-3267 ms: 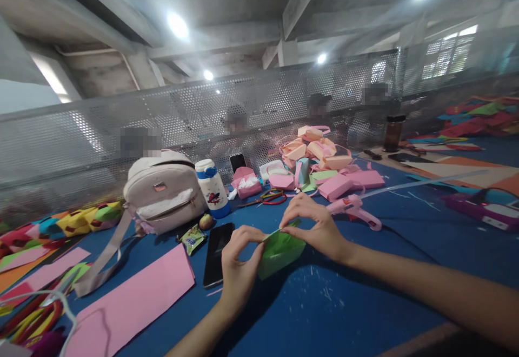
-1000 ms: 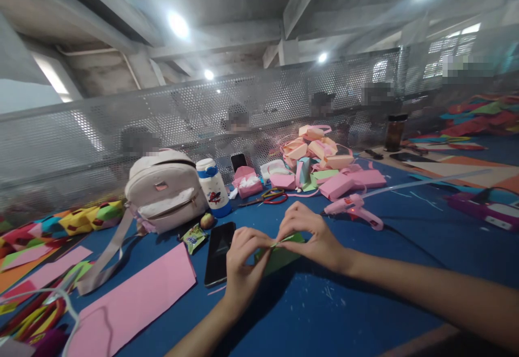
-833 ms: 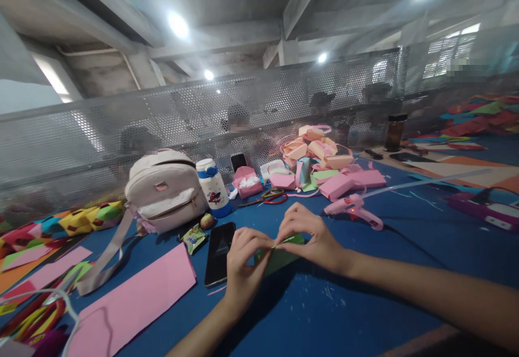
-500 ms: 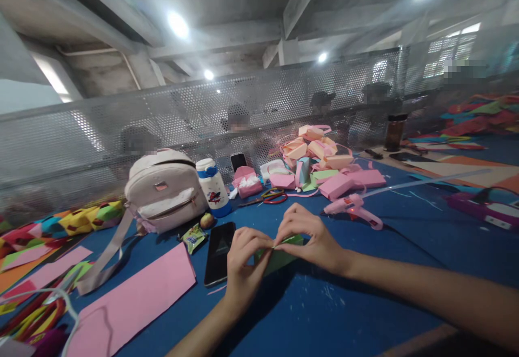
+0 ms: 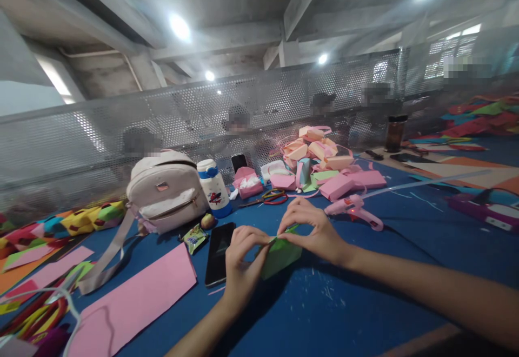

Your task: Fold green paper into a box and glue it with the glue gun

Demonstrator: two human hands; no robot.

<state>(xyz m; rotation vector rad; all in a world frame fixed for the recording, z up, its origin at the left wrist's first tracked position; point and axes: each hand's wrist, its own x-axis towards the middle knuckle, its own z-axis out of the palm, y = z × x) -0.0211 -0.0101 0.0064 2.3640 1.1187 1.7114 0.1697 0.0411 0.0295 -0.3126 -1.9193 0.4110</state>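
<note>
A folded piece of green paper [image 5: 283, 255] stands on the blue table between my hands. My left hand [image 5: 245, 255] pinches its upper edge between thumb and fingers. Right beside that, my right hand [image 5: 311, 228] pinches the same edge, the two sets of fingertips almost touching. A black phone [image 5: 218, 254] lies just left of my left hand. The pink glue gun [image 5: 352, 209] rests on its side beyond my right hand, a small red light showing on it.
Pink paper sheets [image 5: 140, 303] lie at the left front. Behind stand a white backpack [image 5: 164, 192] and a white-and-blue bottle [image 5: 213, 189]. Red-handled scissors [image 5: 275, 197] lie near a heap of folded orange paper pieces [image 5: 318, 149]. A perforated metal screen [image 5: 194, 105] runs along the back.
Both hands have lifted slightly along the top edge, and the green paper's front face is tilted more into view. Both still pinch it.
</note>
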